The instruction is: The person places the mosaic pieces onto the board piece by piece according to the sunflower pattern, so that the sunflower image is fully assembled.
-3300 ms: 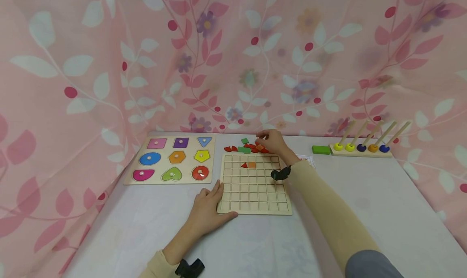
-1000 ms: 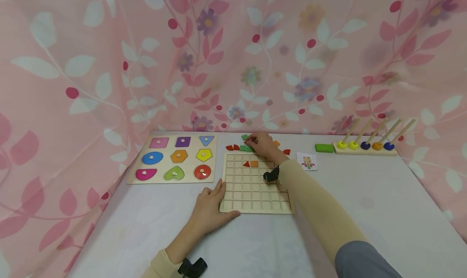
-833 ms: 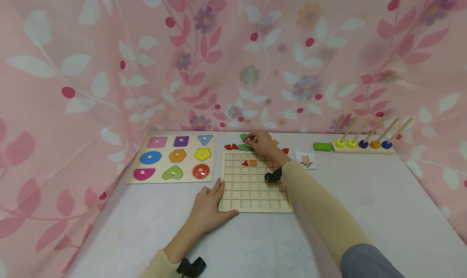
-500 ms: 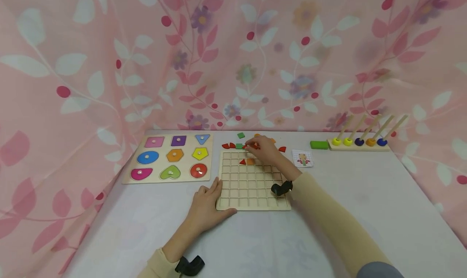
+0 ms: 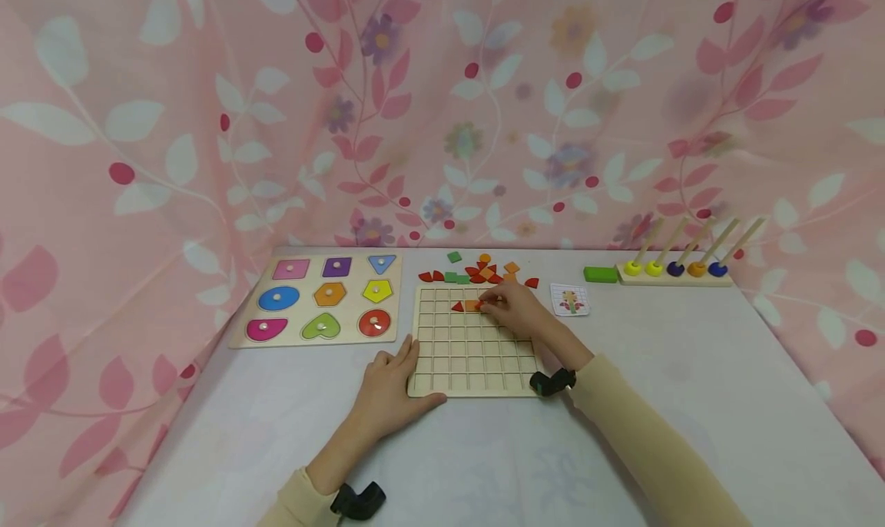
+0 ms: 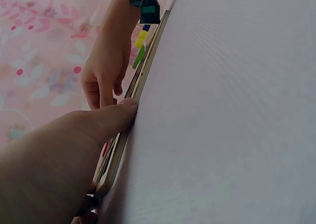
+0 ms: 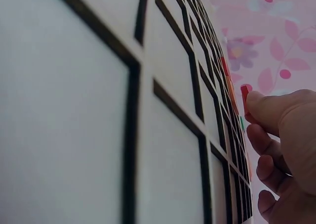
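My right hand (image 5: 515, 309) pinches a small red tile (image 7: 245, 99) between thumb and fingertips, over the upper part of the wooden grid board (image 5: 477, 358). Its exact shape is mostly hidden by the fingers. Just left of the fingertips, a red triangle tile (image 5: 458, 306) and an orange square tile (image 5: 472, 306) lie side by side in the grid. My left hand (image 5: 390, 396) rests at the board's near left corner, fingers extended along the left side and thumb on the front edge. In the left wrist view, the thumb (image 6: 116, 117) presses on the board's rim.
Behind the board lie several loose tiles, among them a green tile (image 5: 454, 256) and an orange tile (image 5: 512, 267). A pattern card (image 5: 570, 299) lies right of it. Left stands a shape puzzle board (image 5: 314, 300); back right, a green block (image 5: 600, 274) and a peg stand (image 5: 674, 280).
My right hand has picked up a red tile from the loose pile behind the board and brought it toward me, over the grid beside the orange square. My left hand has stayed in place.
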Motion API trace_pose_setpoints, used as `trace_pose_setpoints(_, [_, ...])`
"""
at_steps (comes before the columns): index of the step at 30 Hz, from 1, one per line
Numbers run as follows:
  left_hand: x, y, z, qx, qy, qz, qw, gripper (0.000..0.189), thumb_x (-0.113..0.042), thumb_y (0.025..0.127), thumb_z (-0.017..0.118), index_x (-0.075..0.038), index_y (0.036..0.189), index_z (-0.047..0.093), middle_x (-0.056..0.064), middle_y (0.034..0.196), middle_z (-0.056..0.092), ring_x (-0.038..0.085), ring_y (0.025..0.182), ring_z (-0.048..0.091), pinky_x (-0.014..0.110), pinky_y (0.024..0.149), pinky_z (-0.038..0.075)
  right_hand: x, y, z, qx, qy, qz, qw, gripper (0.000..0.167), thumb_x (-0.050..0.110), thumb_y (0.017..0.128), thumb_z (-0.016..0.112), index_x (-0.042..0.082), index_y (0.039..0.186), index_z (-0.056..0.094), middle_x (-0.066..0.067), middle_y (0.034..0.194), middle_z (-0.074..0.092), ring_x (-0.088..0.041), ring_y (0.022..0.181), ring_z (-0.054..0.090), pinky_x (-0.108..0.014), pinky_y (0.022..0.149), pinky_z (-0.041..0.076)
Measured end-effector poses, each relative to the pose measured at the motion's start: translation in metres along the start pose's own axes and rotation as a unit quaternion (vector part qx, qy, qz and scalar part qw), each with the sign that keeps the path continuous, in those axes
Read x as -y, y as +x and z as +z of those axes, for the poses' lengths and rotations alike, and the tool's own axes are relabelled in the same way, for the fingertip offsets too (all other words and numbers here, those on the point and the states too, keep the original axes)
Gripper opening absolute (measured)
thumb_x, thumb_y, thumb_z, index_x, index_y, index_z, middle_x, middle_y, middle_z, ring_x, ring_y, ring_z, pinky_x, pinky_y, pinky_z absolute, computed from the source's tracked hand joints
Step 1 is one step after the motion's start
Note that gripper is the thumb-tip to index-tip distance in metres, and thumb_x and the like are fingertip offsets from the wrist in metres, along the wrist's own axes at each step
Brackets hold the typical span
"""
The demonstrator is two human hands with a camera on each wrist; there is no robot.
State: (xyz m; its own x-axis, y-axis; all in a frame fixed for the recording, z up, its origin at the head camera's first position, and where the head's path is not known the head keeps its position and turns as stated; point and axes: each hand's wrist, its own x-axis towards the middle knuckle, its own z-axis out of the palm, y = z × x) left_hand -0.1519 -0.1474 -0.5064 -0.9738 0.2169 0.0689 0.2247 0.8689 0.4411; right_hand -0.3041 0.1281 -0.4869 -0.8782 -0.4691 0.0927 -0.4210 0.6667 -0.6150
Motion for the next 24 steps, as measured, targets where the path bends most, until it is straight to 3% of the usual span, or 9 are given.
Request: trace_pose_setpoints(24, [-0.0001,-0.0009,-0.0006,0.004,-0.005,-0.002,1.0000,0.108,-0.070,0.081,0.080,-0.005,0.160,0.045,0.011,0.170,0.039,0.017,0.096,0.042,0.032,0.078,0.035,-0.0013,-0.0076,0.0005,0.010,0.012,0.004,0.9999,0.025,0.023,0.102,0.074,0.010,0.123,0.078,-0.004,0.107,0.070,-0.021,0.094,0.055,-0.036,0.084,0.045])
